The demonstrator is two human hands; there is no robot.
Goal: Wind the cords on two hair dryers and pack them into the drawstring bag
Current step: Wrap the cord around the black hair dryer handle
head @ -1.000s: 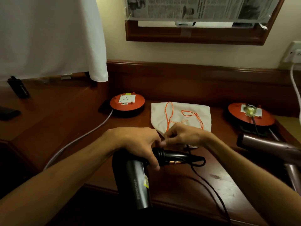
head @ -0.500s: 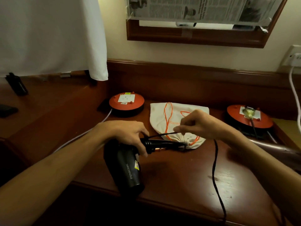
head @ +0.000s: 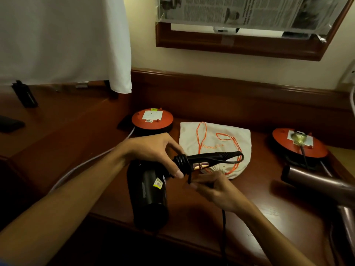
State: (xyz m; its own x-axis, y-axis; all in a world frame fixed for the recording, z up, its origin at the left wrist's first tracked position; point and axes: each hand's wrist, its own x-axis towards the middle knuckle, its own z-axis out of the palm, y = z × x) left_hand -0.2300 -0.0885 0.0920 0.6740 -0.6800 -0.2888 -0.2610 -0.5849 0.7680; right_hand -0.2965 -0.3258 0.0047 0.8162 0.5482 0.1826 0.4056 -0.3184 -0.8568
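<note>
Left hand (head: 153,150) grips the black hair dryer (head: 148,192) where handle meets body, holding it above the front edge of the desk (head: 249,204), barrel toward the person, handle toward the bag. Right hand (head: 215,191) is below the handle, fingers pinched on the cord (head: 189,177) just under the coils.

Status, as judged:
- A few turns of cord lie around the handle base. A loop extends past the handle tip.
- The remaining cord hangs from the right hand over the front edge; its length is not visible. Winding is at an early stage.
- The second hair dryer (head: 315,183) lies at the right edge of the desk. Its cord appears plugged into the right red socket reel (head: 299,144); not started.
- The drawstring bag (head: 215,143) lies flat toward the rear of the desk, neck gathered shut. Nothing is packed.
</note>
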